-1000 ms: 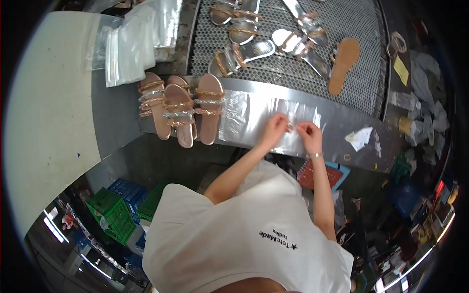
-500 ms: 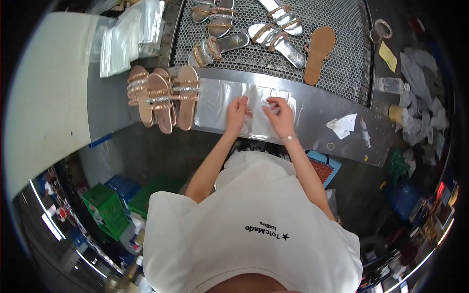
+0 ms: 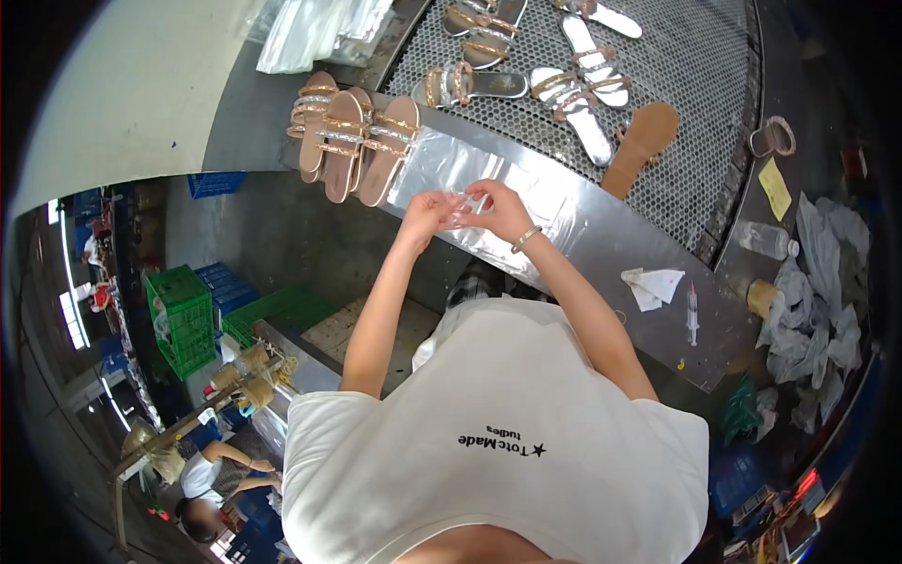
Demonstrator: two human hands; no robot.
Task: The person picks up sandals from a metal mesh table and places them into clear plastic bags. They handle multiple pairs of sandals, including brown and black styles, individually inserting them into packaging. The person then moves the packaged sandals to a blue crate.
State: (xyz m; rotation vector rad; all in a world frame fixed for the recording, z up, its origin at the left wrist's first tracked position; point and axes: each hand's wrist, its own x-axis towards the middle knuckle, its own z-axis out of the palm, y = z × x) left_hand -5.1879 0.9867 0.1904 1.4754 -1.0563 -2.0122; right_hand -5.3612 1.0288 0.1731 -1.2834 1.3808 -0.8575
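Note:
My left hand (image 3: 428, 218) and my right hand (image 3: 503, 211) meet at the near edge of a metal table, fingertips pinched together. Whatever lies between them is too small or see-through to make out. Under and just beyond the hands, clear plastic bags (image 3: 540, 181) lie flat and shiny on the metal. To their left stand several rose-gold flat sandals (image 3: 391, 155) with glittery straps, leaning together in pairs. A bracelet circles my right wrist.
On a mesh conveyor (image 3: 526, 122) beyond lie silver-soled sandals (image 3: 584, 132) and one sole-up sandal (image 3: 642, 148). More plastic bags (image 3: 315, 33) are stacked far left. At right are a white paper scrap (image 3: 652, 287), a syringe (image 3: 692, 315) and a plastic bottle (image 3: 768, 241). Another person (image 3: 211, 475) works lower left.
My hands have come together, having been apart over the bags. The view has turned, so the table slants more, and another person now shows at lower left.

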